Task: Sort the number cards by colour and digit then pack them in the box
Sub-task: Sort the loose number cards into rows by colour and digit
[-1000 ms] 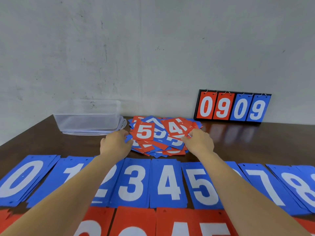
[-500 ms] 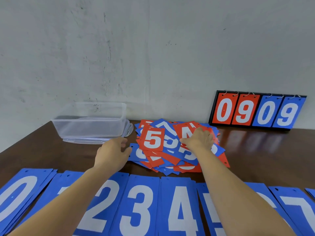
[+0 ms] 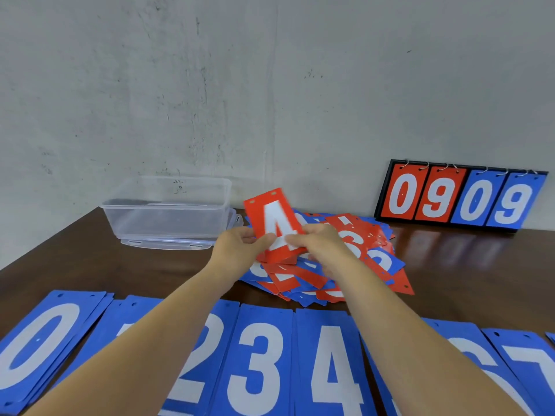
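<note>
A red card showing 4 (image 3: 271, 217) is raised above the mixed pile of red and blue number cards (image 3: 354, 259) in the middle of the table. My left hand (image 3: 237, 250) grips its lower left edge and my right hand (image 3: 318, 244) pinches its lower right part. Other cards seem to sit behind it in my hands, though I cannot tell for sure. Sorted blue cards lie in a row along the near edge: 0 (image 3: 39, 346), 2 (image 3: 204, 364), 3 (image 3: 258, 364), 4 (image 3: 330, 370), 7 (image 3: 528, 364). The clear plastic box (image 3: 168, 211) stands at the back left.
The box rests on its clear lid (image 3: 168, 244). A black-framed flip scoreboard (image 3: 459, 199) reading 0909 leans against the grey wall at the back right. Dark wooden tabletop (image 3: 75, 265) shows to the left of the pile and below the scoreboard.
Both hands were on the pile; now they have lifted the red 4 card off it and hold it upright. The camera has tilted up, so the red row near me is out of view.
</note>
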Tool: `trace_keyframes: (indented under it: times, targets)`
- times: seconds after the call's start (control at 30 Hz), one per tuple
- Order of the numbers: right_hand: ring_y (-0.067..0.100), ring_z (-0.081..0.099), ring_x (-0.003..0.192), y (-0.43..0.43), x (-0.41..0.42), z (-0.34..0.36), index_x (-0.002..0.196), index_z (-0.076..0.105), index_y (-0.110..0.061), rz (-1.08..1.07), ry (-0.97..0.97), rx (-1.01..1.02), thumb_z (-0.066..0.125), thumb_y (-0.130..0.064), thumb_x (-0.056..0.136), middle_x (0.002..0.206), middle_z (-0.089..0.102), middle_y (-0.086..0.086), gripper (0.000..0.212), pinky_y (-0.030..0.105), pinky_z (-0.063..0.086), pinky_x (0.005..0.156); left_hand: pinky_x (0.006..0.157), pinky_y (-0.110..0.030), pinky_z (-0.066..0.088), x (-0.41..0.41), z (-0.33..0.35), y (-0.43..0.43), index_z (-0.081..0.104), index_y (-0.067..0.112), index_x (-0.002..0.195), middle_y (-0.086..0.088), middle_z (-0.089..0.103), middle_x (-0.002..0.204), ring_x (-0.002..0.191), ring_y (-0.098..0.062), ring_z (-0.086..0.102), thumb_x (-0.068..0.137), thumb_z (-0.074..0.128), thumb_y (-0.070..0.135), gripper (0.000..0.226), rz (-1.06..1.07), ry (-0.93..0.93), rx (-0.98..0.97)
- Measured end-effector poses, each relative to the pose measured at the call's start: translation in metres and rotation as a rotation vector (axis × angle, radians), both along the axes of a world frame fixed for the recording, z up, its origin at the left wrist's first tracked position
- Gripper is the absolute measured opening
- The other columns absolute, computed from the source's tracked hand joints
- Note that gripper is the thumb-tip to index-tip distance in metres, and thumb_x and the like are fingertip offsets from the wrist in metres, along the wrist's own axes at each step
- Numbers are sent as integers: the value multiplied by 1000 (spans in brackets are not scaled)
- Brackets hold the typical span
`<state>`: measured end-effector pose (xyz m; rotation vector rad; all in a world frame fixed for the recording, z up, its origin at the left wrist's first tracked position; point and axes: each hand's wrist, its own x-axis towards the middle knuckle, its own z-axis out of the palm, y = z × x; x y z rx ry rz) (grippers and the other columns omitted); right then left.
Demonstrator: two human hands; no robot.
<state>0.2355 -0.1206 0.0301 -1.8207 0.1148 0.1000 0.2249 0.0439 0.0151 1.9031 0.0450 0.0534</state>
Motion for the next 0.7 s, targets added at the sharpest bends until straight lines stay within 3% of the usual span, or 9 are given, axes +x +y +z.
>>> trace_keyframes:
  times: [0.07, 0.13, 0.23, 0.3, 0.37, 0.5, 0.7]
  targets:
    - [8, 67, 76, 18, 0, -6, 112, 67, -12, 90, 58, -29, 68, -24, 89, 97, 71, 0, 27, 15, 48, 54, 80, -31, 55, 3, -1, 5, 63, 8, 114, -8, 69, 111, 93, -21, 66, 89, 68, 20, 28, 63, 37, -87]
    - [12, 66, 92, 28, 9, -16, 117, 66, -13, 16, -1, -112, 65, -38, 89, 106, 69, -1, 37, 20, 47, 67, 79, -33, 55, 2, -3, 18, 62, 9, 114, -9, 68, 111, 96, -24, 66, 89, 68, 16, 26, 131, 54, -44]
    - [26, 48, 127, 34, 26, -29, 134, 51, -14, -175, -82, -660, 63, -58, 83, 134, 55, 4, 69, 36, 46, 94, 89, -42, 55, -1, -7, 43, 63, 12, 111, -9, 68, 112, 100, -27, 66, 88, 69, 15, 24, 181, 87, -24]
    - [33, 31, 139, 40, 30, -35, 146, 32, -14, -176, -24, -858, 65, -63, 78, 148, 39, 11, 90, 45, 36, 109, 92, -46, 54, -8, -6, 58, 63, 10, 114, -10, 68, 114, 101, -29, 66, 88, 69, 16, 27, 191, 109, -13]
    - [34, 21, 143, 44, 33, -36, 150, 18, -12, -148, 10, -901, 69, -58, 78, 154, 28, 14, 100, 46, 26, 114, 93, -45, 53, -14, -6, 71, 62, 12, 118, -8, 67, 116, 104, -28, 65, 88, 69, 18, 31, 187, 123, 8]
    - [36, 18, 144, 45, 40, -32, 152, 9, -13, -213, 110, -831, 75, -51, 76, 156, 20, 17, 108, 45, 24, 114, 87, -36, 54, -26, -4, 90, 61, 13, 119, -4, 66, 114, 102, -25, 65, 90, 67, 19, 31, 191, 110, 64]
    - [34, 24, 141, 47, 40, -32, 149, 18, -12, -258, 116, -763, 75, -38, 81, 152, 29, 15, 92, 44, 29, 111, 88, -38, 54, -47, -2, 107, 64, 14, 112, -6, 69, 111, 96, -23, 67, 89, 67, 13, 24, 209, 89, 60]
